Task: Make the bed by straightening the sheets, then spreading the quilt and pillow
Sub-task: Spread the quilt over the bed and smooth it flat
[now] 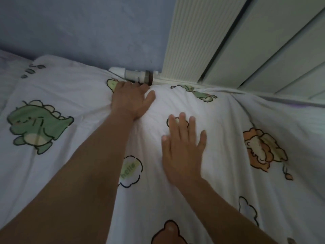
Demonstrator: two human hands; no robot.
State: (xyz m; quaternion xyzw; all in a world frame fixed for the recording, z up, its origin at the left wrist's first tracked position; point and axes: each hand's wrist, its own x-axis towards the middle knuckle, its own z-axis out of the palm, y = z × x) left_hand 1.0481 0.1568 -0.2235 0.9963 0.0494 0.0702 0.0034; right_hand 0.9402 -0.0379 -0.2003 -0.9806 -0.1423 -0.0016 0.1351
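**Squaring the far edge by the wall**

My left hand (131, 100) pushes into the printed quilt (219, 191) at upper centre. Its fingertips are buried at the edge beside the pipe (133, 74), so I cannot tell if they grip. My right hand (182, 147) lies flat at centre frame, fingers spread wide. Best to anchor with the left and sweep the right outward toward the radiator (202, 41).

blue wall (88, 23) — ribbed white radiator (193, 41), grey pipe fitting (133, 75)
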